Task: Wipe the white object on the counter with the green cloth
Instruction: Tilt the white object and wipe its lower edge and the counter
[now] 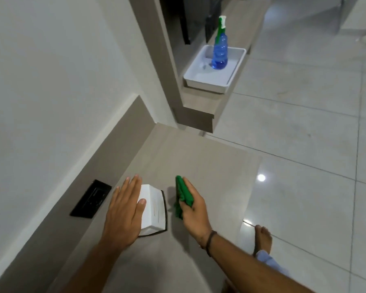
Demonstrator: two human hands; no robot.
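A white box-shaped object [153, 208] on a dark base lies on the grey-beige counter [199, 166]. My left hand [124, 210] rests flat over its left side, fingers spread and thumb on its top face. Just to the right, my right hand [193, 208] is closed around a bunched green cloth [183, 195]. The cloth hangs a short gap away from the white object's right edge, just above the counter.
A black socket plate [90, 198] is set in the sloped back panel to the left. Farther off, a white tray [211, 80] holds a blue spray bottle [220, 53] on a narrow ledge. Glossy tiled floor [304, 144] lies to the right, with my bare foot [262, 235] on it.
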